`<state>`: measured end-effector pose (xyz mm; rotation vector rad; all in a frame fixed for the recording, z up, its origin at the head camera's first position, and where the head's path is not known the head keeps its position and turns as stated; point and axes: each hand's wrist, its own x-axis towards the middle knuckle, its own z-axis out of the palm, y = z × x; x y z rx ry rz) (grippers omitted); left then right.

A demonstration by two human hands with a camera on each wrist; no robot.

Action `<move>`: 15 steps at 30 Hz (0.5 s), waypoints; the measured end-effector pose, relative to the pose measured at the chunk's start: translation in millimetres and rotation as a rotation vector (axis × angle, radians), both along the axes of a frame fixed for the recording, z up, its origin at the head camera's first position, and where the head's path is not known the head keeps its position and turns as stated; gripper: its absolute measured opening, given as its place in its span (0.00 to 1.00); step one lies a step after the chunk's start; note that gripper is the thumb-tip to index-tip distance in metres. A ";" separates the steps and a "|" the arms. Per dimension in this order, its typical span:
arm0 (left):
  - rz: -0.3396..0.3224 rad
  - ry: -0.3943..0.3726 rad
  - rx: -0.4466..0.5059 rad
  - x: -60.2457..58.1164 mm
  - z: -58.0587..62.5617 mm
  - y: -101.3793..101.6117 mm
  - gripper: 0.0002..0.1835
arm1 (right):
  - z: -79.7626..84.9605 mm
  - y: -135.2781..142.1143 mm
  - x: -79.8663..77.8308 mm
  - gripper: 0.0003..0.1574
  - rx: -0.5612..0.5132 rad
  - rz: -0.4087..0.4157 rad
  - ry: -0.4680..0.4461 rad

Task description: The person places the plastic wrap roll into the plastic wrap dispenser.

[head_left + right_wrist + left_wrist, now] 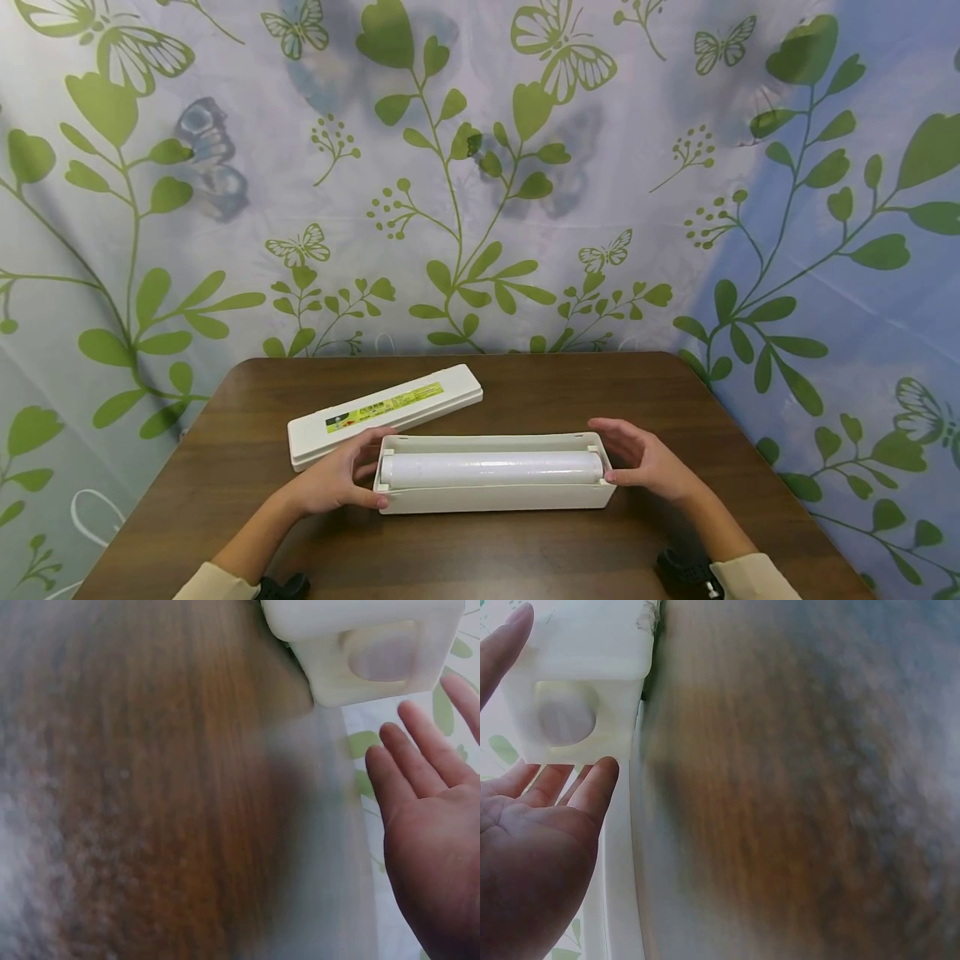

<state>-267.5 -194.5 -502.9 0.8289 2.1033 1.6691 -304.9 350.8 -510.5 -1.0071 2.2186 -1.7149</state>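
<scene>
A long white cling film box [495,498] without its cover lies across the table in front of me. Inside it is a roll of cling film [491,469], shiny and whitish. At the box's left end is my left hand [337,477], thumb by the near corner and fingertips right at the end's edge in the left wrist view. My right hand [651,463] is spread beside the right end, its thumb close to the corner; the right wrist view shows its fingers [420,761] extended, with a gap to the box. Both box ends show a round roll end [568,718] in a cut-out.
Behind the box, to the left, a white lid [386,412] with a yellow-green label lies at a slant on the brown wooden table [495,558]. A curtain [480,208] printed with green leaves and butterflies hangs beyond the table's far edge.
</scene>
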 end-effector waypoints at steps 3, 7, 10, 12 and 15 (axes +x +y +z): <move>-0.001 -0.005 -0.005 -0.3 0.2 -0.7 0.54 | -3.0 1.2 -1.8 0.49 0.012 0.008 -0.035; -0.008 -0.018 -0.008 -0.9 0.5 -1.5 0.54 | -4.2 1.1 -2.2 0.52 0.015 0.020 -0.071; -0.011 -0.018 -0.011 -1.6 0.0 -2.2 0.54 | -3.9 0.0 -1.6 0.54 0.016 0.042 -0.087; -0.012 -0.008 -0.013 -2.0 -0.3 -2.5 0.54 | -3.7 -1.2 -1.5 0.55 0.019 0.059 -0.086; -0.015 0.009 -0.015 -1.7 -0.3 -3.5 0.55 | -3.0 -2.9 -1.1 0.56 0.025 0.072 -0.088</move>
